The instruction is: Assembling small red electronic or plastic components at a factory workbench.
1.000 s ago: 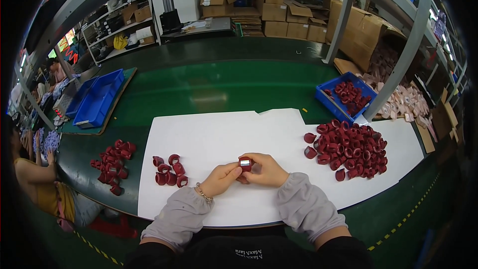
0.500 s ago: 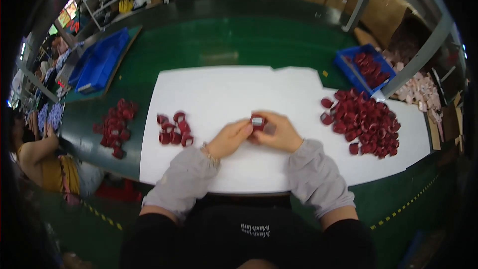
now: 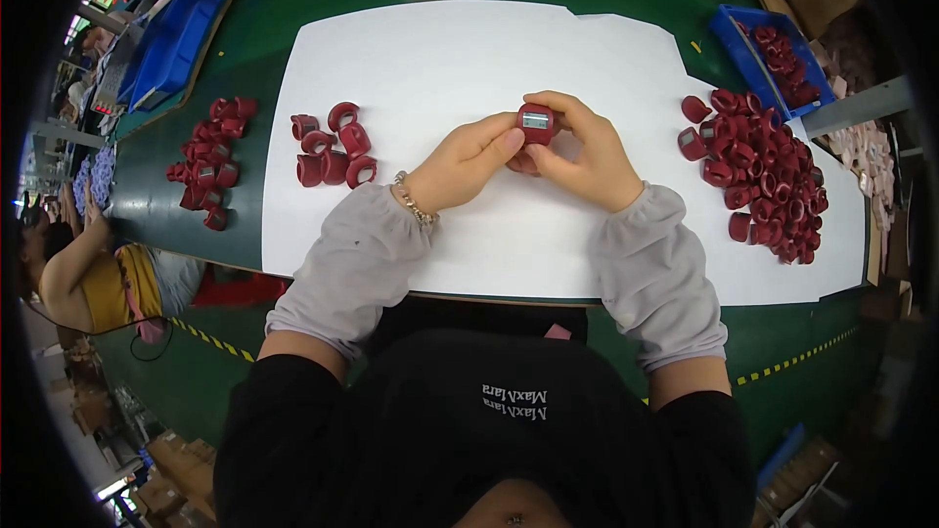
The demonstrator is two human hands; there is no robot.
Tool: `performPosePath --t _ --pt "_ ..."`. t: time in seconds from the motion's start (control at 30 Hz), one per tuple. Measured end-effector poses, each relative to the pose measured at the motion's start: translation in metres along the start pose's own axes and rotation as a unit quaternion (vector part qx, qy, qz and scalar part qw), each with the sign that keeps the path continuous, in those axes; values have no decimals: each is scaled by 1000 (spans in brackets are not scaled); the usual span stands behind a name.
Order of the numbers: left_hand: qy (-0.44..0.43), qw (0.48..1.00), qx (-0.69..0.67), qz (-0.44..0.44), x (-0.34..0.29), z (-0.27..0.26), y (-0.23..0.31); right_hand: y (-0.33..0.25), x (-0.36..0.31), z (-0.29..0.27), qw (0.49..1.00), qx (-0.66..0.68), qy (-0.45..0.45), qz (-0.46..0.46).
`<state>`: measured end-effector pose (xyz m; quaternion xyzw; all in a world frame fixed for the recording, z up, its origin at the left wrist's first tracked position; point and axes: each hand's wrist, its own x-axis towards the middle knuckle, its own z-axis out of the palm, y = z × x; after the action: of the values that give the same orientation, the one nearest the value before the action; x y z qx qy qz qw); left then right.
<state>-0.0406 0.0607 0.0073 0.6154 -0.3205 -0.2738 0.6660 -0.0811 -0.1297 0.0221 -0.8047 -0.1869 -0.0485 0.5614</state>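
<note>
A small dark red, ring-shaped digital device (image 3: 535, 121) with a grey display is held between both hands above the white sheet. The fingers and thumb of my left hand (image 3: 462, 166) pinch its left side. My right hand (image 3: 592, 158) grips it from the right, with the index finger bent over its top edge and the thumb low at its side. The display faces up toward me. Part of the band is hidden behind my fingers. To the left on the sheet lies a small group of similar red devices (image 3: 334, 169), some on their sides with their openings showing.
A large heap of red devices (image 3: 758, 171) lies at the right, near a blue bin (image 3: 729, 39) holding more. Another cluster (image 3: 210, 152) rests on the green table at the left. Blue trays (image 3: 186, 34) stand at the far left. A person in yellow (image 3: 108, 288) sits beyond the left edge.
The view has tilted downward, so the table and piles appear higher. Both hands keep hold of the red device, and its display now shows more clearly.
</note>
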Motion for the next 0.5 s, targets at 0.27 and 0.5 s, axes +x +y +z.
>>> performPosePath --t 0.27,0.5 --pt "2 1000 1 14 3 0 -1 3 1 -1 1000 -10 3 0" --pt "0 1000 -12 16 4 0 -2 3 2 -1 1000 -17 4 -7"
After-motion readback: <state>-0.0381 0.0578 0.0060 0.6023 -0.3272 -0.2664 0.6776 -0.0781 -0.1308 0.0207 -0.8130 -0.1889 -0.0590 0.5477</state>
